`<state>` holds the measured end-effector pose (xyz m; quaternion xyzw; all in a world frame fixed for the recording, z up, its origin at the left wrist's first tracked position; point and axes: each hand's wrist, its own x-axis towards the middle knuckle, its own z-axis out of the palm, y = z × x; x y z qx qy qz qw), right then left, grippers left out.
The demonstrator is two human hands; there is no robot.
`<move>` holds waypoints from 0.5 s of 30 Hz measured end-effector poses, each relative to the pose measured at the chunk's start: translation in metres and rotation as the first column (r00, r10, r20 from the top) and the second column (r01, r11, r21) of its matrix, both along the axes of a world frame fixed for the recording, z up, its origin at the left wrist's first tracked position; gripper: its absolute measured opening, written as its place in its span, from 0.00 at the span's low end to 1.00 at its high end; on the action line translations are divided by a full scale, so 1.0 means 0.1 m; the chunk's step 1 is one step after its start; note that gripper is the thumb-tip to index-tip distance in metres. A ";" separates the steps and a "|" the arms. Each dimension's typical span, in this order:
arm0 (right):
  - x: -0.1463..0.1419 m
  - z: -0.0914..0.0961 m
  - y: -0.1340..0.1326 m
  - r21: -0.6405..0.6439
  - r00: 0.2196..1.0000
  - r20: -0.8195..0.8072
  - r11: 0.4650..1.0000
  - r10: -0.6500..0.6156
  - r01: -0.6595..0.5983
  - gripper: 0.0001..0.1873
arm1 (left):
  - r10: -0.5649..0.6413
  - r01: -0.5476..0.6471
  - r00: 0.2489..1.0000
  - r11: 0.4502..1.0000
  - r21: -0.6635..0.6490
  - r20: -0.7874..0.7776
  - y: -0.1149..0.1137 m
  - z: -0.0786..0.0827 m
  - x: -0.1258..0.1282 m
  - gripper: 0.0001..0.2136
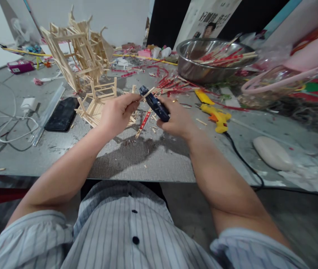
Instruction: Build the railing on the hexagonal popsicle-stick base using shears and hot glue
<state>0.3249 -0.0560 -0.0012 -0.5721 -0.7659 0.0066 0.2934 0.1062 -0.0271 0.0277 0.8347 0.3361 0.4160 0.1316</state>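
Note:
My left hand (120,112) pinches a thin wooden stick (149,92) between thumb and fingers. The stick crosses the upper end of a dark blue hand tool (156,105), which looks like a cutter; its jaws are hard to make out. Wrapped around that tool is my right hand (177,116), with a ring on one finger. Behind my left hand sits a small frame of glued wooden sticks (98,101), partly covered by the hand. Below the tool lies a red-patterned stick (144,121), among short cut pieces of wood on the table.
A tall stick structure (82,52) stands at the back left. Nearby are a black phone (61,114) and white charger (29,104). Red-wrapped sticks (170,84) lie before a steel bowl (195,71). To the right are a yellow glue gun (216,114) with a cord and a pink-handled basket (259,87).

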 end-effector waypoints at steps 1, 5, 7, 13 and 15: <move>0.00 0.00 0.00 -0.001 1.000 0.004 1.000 0.005 -0.005 0.39 | -0.001 0.001 1.000 1.000 -0.002 -0.009 0.00 0.00 0.00 0.10; -0.02 -0.02 -0.02 -0.003 1.000 0.023 1.000 0.020 -0.020 0.39 | 0.005 -0.006 0.998 1.000 -0.002 -0.057 0.00 -0.01 0.01 0.11; -0.02 -0.03 -0.02 0.010 1.000 0.024 1.000 0.016 -0.016 0.39 | 0.003 -0.004 0.997 1.000 -0.007 -0.076 0.00 0.00 0.01 0.11; 0.00 -0.04 -0.01 0.006 1.000 0.023 1.000 0.014 -0.014 0.38 | 0.016 -0.017 0.995 1.000 -0.008 -0.102 -0.02 0.02 0.01 0.11; 0.00 -0.03 -0.01 -0.001 1.000 0.020 1.000 0.021 -0.021 0.37 | 0.027 -0.028 0.994 1.000 -0.006 -0.110 -0.02 0.02 0.01 0.11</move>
